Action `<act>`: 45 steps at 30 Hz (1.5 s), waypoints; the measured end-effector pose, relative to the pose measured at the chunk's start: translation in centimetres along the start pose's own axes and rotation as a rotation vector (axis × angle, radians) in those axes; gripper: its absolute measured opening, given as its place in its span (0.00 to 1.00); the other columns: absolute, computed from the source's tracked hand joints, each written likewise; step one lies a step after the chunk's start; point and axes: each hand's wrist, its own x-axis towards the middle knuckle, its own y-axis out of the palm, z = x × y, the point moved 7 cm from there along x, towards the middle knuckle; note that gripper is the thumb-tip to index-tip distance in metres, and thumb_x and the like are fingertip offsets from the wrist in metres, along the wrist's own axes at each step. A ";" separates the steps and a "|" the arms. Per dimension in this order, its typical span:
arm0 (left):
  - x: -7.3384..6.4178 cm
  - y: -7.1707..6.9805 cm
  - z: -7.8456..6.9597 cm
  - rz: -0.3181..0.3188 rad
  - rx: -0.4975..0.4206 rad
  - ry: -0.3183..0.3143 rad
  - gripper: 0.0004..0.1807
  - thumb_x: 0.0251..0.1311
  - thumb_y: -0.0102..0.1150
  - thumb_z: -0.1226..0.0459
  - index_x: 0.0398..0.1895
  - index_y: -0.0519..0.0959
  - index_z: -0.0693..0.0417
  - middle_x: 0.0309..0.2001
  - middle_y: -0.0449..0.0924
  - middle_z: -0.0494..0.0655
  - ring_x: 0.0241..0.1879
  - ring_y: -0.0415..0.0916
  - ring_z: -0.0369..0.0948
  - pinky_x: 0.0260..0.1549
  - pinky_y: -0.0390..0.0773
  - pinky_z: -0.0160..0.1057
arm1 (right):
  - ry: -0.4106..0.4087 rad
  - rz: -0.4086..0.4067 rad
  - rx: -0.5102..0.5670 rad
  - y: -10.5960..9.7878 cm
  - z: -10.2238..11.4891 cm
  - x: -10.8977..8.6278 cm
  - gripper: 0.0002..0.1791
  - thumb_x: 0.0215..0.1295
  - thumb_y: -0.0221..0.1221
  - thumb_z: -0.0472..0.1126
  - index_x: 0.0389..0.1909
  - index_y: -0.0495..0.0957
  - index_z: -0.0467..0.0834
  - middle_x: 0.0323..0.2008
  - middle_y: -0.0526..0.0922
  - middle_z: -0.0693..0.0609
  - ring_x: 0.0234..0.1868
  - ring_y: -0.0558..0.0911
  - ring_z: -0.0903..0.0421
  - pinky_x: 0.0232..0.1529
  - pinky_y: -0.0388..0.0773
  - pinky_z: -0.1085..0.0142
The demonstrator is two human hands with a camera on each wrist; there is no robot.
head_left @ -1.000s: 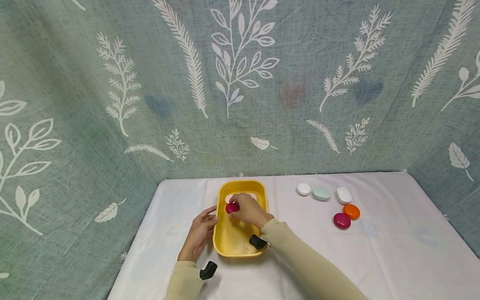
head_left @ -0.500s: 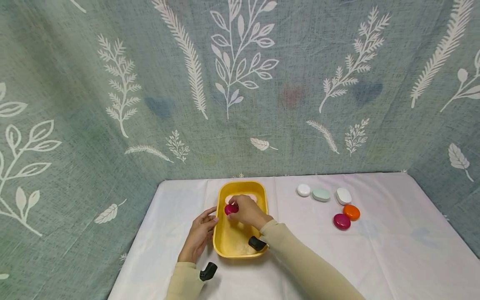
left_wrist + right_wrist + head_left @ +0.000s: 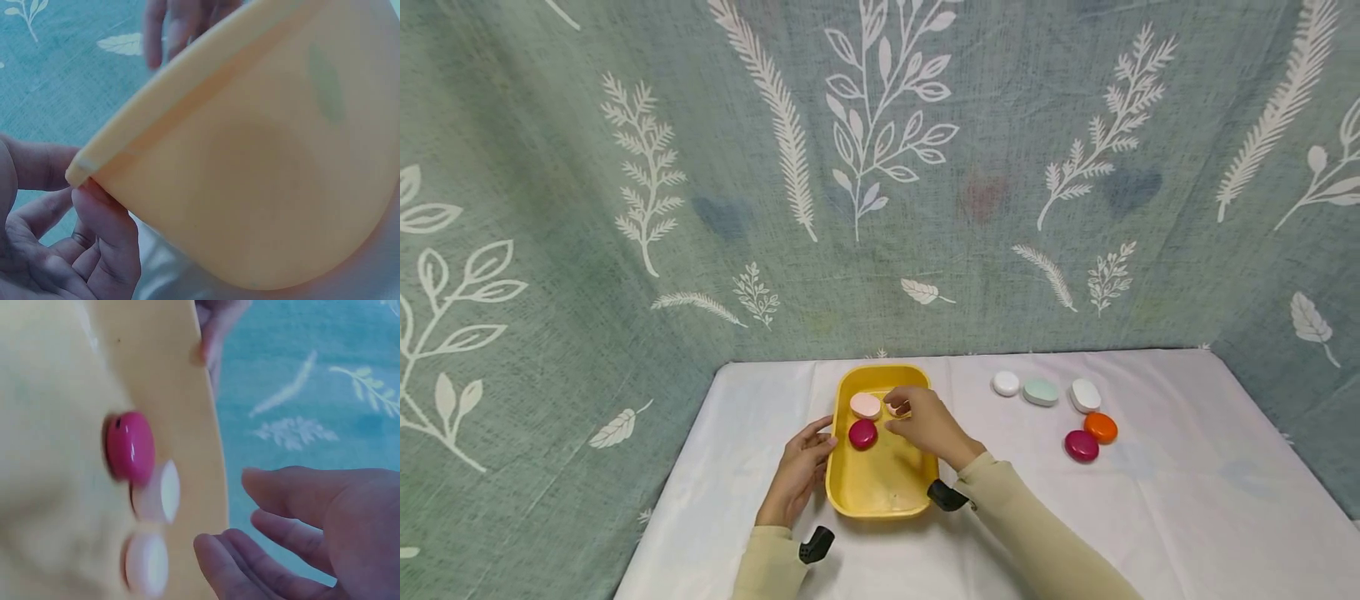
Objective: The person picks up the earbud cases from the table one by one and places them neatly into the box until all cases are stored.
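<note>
My left hand (image 3: pixel 801 473) pinches the left rim of a yellow tray (image 3: pixel 880 508), thumb and forefinger at its edge in the left wrist view. Inside the tray lies a glossy crimson oval bar (image 3: pixel 862 433), which looks like soap. A pale pink oval bar (image 3: pixel 866 406) touches or nearly touches it, towards the far end. Beside that, a second pale bar (image 3: pixel 147 564) is partly covered by my right fingers in the head view. My right hand (image 3: pixel 928 421) hovers over the tray's right side, fingers spread and nothing between them.
On the white cloth to the right lie a white round bar (image 3: pixel 1006 383), a pale green bar (image 3: pixel 1041 392), a white oval bar (image 3: pixel 1085 395), an orange bar (image 3: pixel 1101 427) and another crimson bar (image 3: pixel 1081 446). A leaf-patterned curtain (image 3: pixel 985 275) hangs behind the table.
My right hand has let go of the crimson bar, which now lies in the tray, and has moved away to the right. The left hand stays at the rim.
</note>
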 end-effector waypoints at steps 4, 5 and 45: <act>0.0 -0.2 0.1 -0.006 0.001 0.001 0.25 0.75 0.56 0.69 0.74 0.72 0.57 0.47 0.77 0.52 0.35 0.77 0.41 0.27 0.77 0.34 | 0.015 -0.106 0.033 -2.7 -1.1 -1.5 0.17 0.63 0.70 0.26 0.53 0.84 0.33 0.50 0.85 0.36 0.49 0.86 0.42 0.51 0.85 0.53; 0.0 -0.3 0.1 -0.007 0.002 0.000 0.25 0.75 0.57 0.69 0.74 0.73 0.57 0.47 0.77 0.51 0.35 0.77 0.41 0.27 0.77 0.33 | 0.019 -0.129 0.039 -3.3 -1.5 -2.0 0.18 0.63 0.70 0.26 0.54 0.84 0.33 0.51 0.85 0.37 0.49 0.86 0.42 0.51 0.86 0.53; 0.0 0.0 0.0 -0.011 -0.007 -0.014 0.25 0.75 0.56 0.70 0.74 0.73 0.56 0.47 0.76 0.52 0.36 0.77 0.42 0.26 0.78 0.34 | 0.066 -0.511 -0.286 -16.0 -13.0 -16.9 0.24 0.52 0.74 0.21 0.51 0.81 0.27 0.47 0.82 0.32 0.44 0.86 0.35 0.45 0.85 0.46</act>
